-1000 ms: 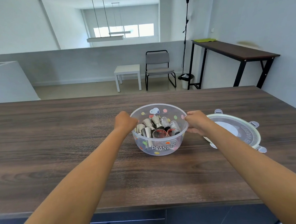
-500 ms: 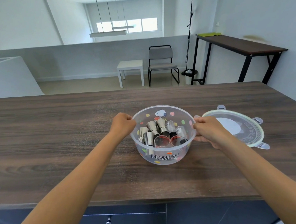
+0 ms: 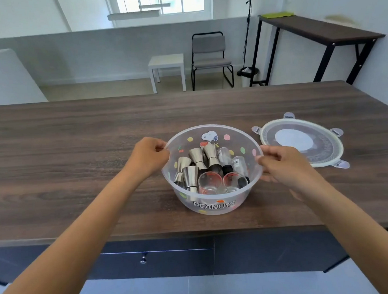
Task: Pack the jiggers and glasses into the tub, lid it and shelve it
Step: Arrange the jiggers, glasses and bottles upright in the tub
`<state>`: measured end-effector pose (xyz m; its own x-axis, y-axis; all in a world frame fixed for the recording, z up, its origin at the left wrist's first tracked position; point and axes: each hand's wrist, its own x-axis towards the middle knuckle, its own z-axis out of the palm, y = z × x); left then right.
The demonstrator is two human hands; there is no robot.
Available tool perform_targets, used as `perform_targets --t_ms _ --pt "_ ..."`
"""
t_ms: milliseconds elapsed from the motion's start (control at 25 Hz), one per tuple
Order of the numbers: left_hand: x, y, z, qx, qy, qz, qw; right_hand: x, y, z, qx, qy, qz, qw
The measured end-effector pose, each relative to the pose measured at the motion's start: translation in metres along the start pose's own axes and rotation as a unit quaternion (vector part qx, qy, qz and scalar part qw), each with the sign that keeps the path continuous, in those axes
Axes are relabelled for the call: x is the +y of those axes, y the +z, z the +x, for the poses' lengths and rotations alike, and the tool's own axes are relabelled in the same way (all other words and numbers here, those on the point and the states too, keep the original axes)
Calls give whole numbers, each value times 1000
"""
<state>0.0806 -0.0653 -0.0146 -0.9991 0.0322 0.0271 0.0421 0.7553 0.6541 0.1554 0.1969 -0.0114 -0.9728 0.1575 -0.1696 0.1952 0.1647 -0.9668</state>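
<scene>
A clear round tub (image 3: pixel 215 206) printed with PEANUTS and coloured dots stands on the dark wood counter near its front edge. Inside it lie several steel jiggers (image 3: pixel 191 171) and small glasses (image 3: pixel 210 182), two of them upright at the front. My left hand (image 3: pixel 149 155) pinches the tub's left rim. My right hand (image 3: pixel 281 163) grips the right rim, fingers curled under it. The round lid (image 3: pixel 322 154), clear with a white centre and grey clip tabs, lies flat on the counter just right of the tub, apart from both hands.
The wood counter (image 3: pixel 74 155) stretches wide to the left and behind the tub. Below its front edge is a dark drawer with a small knob (image 3: pixel 143 260). Beyond the counter stand a white side table (image 3: pixel 166 61), a grey chair (image 3: pixel 209 54) and a tall dark table (image 3: pixel 318 30).
The tub has come closer to the counter's front edge with both hands on its rim. The view has tilted down, showing the drawer front. The lid has stayed in place.
</scene>
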Motion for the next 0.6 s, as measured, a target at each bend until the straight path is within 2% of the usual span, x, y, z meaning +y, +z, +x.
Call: perform_targets --t_ms 80,160,200,280,360,400,480,600 --pt "1 -4 -5 -3 32 86 996 0 -2 0 26 -12 -112 993" --pt "7 -6 -12 27 105 174 979 -8 -3 3 89 -110 -260 955" --pt "12 -7 -16 36 144 193 970 -17 -1 6 93 -178 -279 939" --pt "21 -6 -18 3 207 222 953 -37 9 18 -7 -251 -305 918" --pt "28 -2 -18 -70 219 260 938 -50 28 37 -141 -257 -425 856" --pt "30 1 -18 -102 208 272 934 -53 38 48 -176 -254 -485 818" --pt "32 5 -17 -133 187 282 932 -54 55 67 -186 -238 -563 769" --pt "34 8 -17 -121 173 265 941 -44 73 86 -160 -223 -625 731"
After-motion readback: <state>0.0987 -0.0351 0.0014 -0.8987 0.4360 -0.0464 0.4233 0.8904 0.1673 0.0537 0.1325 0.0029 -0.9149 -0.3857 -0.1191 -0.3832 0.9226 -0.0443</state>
